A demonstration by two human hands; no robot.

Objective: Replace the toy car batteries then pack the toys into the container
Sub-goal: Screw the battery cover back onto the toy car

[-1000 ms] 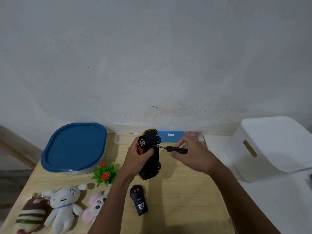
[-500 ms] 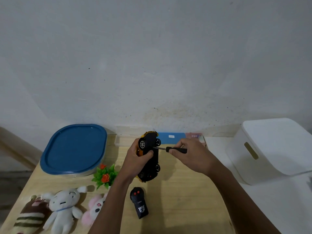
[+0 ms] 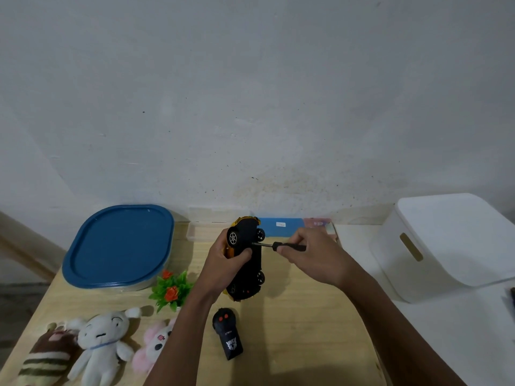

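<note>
Bare tabletop (image 3: 306,330) right of remote (image 3: 228,338); plush toys (image 3: 101,346) crowd left.

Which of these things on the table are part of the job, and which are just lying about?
Part of the job: toy car, gripped by the left hand; screwdriver, in the right hand; remote; white plush; striped plush; pink plush; blue-lidded container.
Lying about, probably: plastic plant; white box; clear tray by the wall.
</note>
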